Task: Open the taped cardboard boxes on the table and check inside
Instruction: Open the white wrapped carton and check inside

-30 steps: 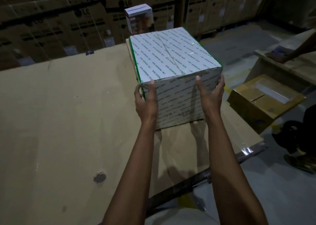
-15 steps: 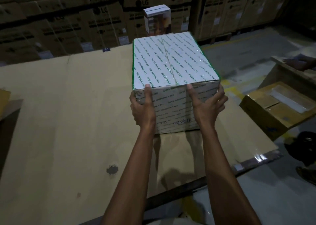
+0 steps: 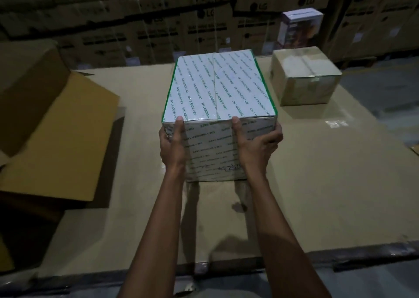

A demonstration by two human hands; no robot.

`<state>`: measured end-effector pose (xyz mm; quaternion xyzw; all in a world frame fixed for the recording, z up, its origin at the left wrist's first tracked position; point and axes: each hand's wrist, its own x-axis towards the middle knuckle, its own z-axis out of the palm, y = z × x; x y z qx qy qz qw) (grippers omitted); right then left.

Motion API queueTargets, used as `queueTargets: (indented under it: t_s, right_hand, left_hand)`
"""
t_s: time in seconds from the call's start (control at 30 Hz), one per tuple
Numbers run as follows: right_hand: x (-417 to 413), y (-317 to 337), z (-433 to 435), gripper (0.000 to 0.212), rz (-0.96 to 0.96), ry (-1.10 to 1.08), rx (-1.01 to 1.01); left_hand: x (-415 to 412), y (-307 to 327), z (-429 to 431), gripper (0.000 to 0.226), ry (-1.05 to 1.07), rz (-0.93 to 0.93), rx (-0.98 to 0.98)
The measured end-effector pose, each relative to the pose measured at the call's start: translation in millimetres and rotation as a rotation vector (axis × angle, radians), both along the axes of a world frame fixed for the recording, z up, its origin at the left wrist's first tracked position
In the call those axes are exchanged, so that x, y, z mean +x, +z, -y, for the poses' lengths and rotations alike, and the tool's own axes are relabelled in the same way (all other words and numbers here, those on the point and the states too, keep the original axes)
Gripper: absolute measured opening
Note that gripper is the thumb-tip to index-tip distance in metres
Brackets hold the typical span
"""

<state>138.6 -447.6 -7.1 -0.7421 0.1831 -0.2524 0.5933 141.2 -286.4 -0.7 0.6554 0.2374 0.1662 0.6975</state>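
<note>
A box wrapped all over in white tape with green lettering (image 3: 218,87) sits at the middle of the cardboard-covered table (image 3: 317,173). My left hand (image 3: 171,148) grips its near left corner, thumb up on the top edge. My right hand (image 3: 256,148) grips the near right side, fingers wrapped round the corner. A smaller brown box sealed with clear tape (image 3: 303,77) stands to the right, farther back. Behind it rests a small white printed box (image 3: 299,26).
A large open brown carton (image 3: 52,125) with its flap spread lies at the left. Stacked LG cartons (image 3: 204,19) form a wall behind the table. The table's near edge (image 3: 226,272) runs below my forearms, with grey floor at the far right.
The white taped box has shifted left with both hands on it, away from the table's right edge. The view swung left, revealing the brown taped box and the open carton.
</note>
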Motion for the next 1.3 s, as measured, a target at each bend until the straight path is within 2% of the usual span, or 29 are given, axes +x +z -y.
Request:
queueTargets:
  t_s: [0.13,0.33,0.4,0.47,0.57,0.67,0.73,0.8,0.97,1.17,1.3]
  right_hand:
    - [-2.0,-8.0,-69.9,0.118,-0.019,-0.015,-0.018]
    - [0.3,-9.5,-115.0,0.119,-0.042,-0.133,-0.059]
    - [-0.6,-9.6,-118.2,0.112,0.03,-0.252,-0.164]
    - [-1.9,-8.6,-119.9,0.099,0.178,-0.296,-0.39]
    - [1.9,2.7,-118.1,0.068,0.395,-0.072,-0.733]
    - [15.3,16.2,-111.0,0.052,0.456,0.327,-0.873]
    - [21.7,18.6,-105.4,0.055,0.364,0.442,-0.918]
    - [25.5,15.8,-99.5,0.055,0.308,0.388,-0.96]
    - [32.8,12.1,-91.6,0.045,0.324,0.176,-1.015]
    - [37.9,15.2,-67.5,0.047,0.329,0.132,-0.977]
    - [38.7,18.1,-49.4,0.044,0.333,0.119,-0.927]
  left_hand:
    - [-7.5,2.3,-68.0,0.061,-0.019,0.0,-0.008]
    - [-7.5,6.2,-113.5,0.046,-0.136,0.018,-0.083]
    - [-5.0,-14.7,-118.8,0.054,-0.066,0.02,-0.196]
    - [-2.8,-51.9,-119.6,0.06,0.044,-0.082,-0.33]
    - [-7.5,-100.9,-116.9,0.049,0.092,-0.336,-0.65]
    - [-10.3,-129.0,-104.6,0.051,0.084,-0.506,-0.914]
    - [-11.1,-139.2,-89.8,0.048,0.058,-0.57,-0.888]
    - [-13.0,-145.3,-70.6,0.044,0.047,-0.571,-0.838]
    - [-7.8,-151.2,-36.1,0.034,0.025,-0.402,-0.856]
    - [3.9,-150.3,-15.3,0.045,-0.036,-0.297,-0.879]
    - [14.5,-155.8,-8.9,0.044,-0.074,-0.312,-0.92]
